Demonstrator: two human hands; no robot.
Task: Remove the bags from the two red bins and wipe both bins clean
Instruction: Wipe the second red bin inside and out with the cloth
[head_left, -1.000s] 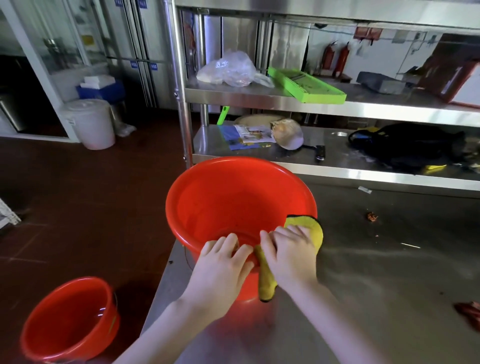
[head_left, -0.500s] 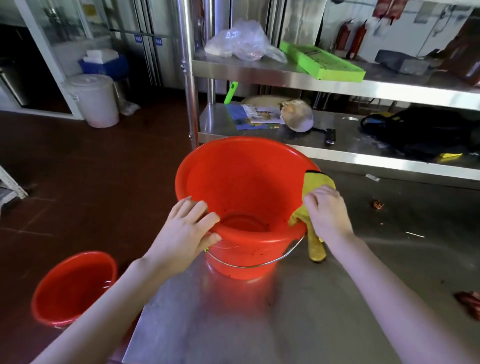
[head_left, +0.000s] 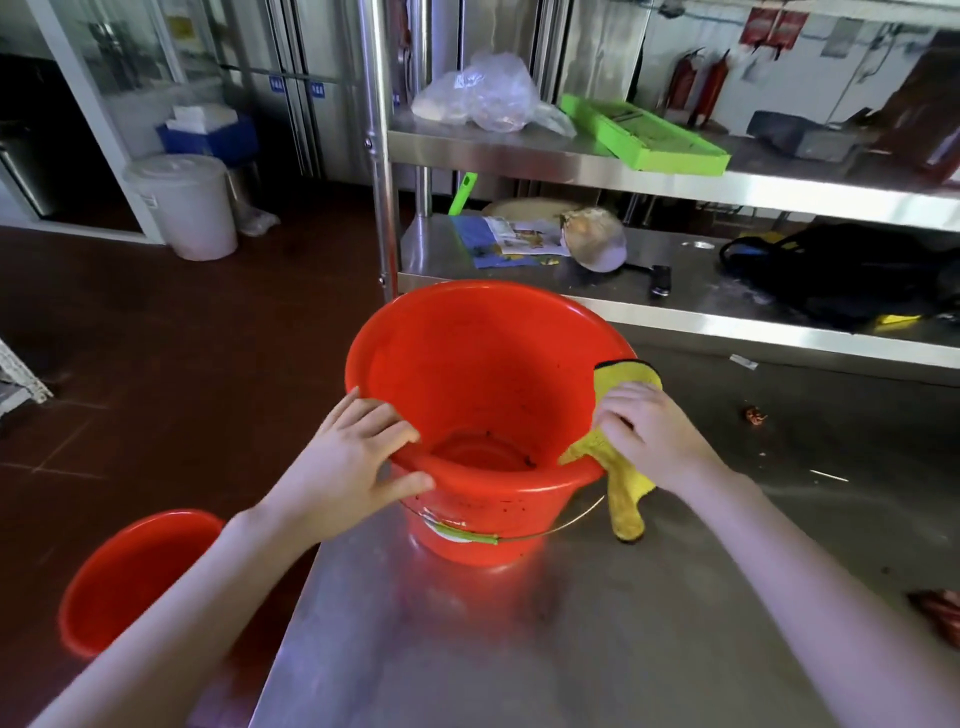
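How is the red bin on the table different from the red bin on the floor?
The bin on the table stands on the steel table; the bin on the floor sits lower, beside it. The table bin is held by the left hand and wiped by the right hand with a yellow cloth; the floor bin is untouched. Neither holds a bag.

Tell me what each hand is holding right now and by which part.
Left hand grips the red bin on the table by its near-left rim. Right hand presses the yellow cloth over the right rim.
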